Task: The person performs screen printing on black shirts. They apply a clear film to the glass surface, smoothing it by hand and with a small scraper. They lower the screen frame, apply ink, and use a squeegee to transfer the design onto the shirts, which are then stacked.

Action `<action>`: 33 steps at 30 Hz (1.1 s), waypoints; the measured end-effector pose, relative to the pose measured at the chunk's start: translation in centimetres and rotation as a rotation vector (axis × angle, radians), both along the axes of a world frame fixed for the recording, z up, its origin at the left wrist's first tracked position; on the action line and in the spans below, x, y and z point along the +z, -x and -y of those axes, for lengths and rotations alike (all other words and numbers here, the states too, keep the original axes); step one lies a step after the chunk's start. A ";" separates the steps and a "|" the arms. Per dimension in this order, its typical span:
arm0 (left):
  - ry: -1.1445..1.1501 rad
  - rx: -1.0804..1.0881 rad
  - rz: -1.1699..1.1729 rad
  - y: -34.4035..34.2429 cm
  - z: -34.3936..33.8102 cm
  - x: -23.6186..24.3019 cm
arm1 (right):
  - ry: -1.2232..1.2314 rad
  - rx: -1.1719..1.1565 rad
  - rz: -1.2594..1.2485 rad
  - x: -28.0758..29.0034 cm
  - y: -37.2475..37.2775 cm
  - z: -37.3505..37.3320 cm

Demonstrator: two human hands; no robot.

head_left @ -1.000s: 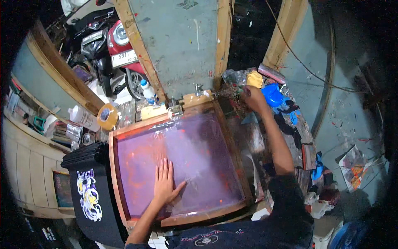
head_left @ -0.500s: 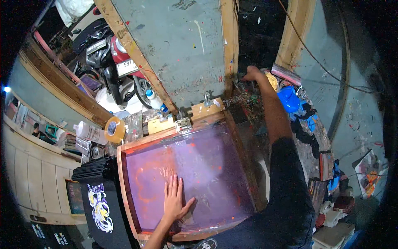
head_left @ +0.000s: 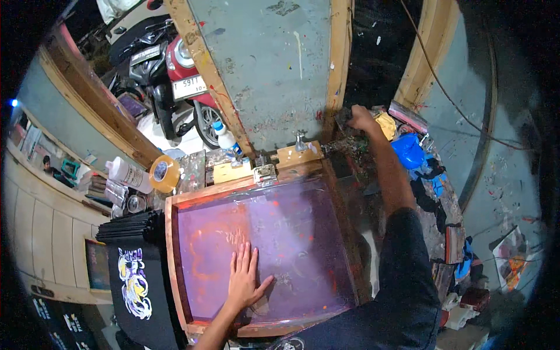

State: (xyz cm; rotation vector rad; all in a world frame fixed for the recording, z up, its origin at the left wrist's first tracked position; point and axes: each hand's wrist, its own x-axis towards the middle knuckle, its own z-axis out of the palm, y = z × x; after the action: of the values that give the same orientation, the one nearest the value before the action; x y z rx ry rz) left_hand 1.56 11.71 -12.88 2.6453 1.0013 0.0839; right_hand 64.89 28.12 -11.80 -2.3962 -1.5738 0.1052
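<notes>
A wooden-framed printing screen [head_left: 315,219] with purple mesh lies in front of me, smeared with orange-red at its left. My left hand [head_left: 245,280] rests flat on the mesh, fingers stretched and thumb out. Far off at the right, beyond the screen's back corner, my right hand [head_left: 363,118] is closed by the foot of the wooden post. A dark, block-like piece [head_left: 343,115] shows at its fingers; its kind is too dark to make out. Metal hinge clamps [head_left: 264,174] join the screen's back edge to wooden blocks [head_left: 300,153].
Left of the screen lies a stack of black printed shirts [head_left: 137,280]. Behind it are a roll of tape [head_left: 165,173] and a white bottle [head_left: 128,175]. A blue plastic bag [head_left: 408,150] and yellow cloth [head_left: 385,125] lie right of my arm. A motorbike [head_left: 184,76] stands outside.
My right hand has come slightly nearer, and the dark piece shows more clearly at its fingers. My left hand stays flat on the mesh. The whole view has shifted a little.
</notes>
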 end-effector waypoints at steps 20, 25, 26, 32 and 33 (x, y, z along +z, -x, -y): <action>0.013 -0.038 0.247 1.2 -0.3 -1.7 | 0.294 0.449 -0.606 22.7 14.6 8.7; -0.021 -0.020 0.249 1.7 -0.6 -2.4 | 0.530 0.464 -0.540 24.8 24.8 8.8; -0.036 -0.025 0.252 1.5 -0.5 -2.6 | 0.426 0.490 -0.315 23.5 25.7 9.1; -0.122 -0.016 0.268 1.6 -0.3 -3.5 | 0.779 0.686 0.031 19.3 28.6 6.0; -0.127 -0.012 0.278 1.6 -0.2 -3.5 | 0.777 0.706 0.046 18.5 28.3 5.6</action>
State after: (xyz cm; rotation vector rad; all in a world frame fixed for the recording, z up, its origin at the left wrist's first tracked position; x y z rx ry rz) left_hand -0.08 11.94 -16.40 2.6543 0.9130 0.5139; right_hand 36.59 22.54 6.72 -2.1347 -2.7007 0.9527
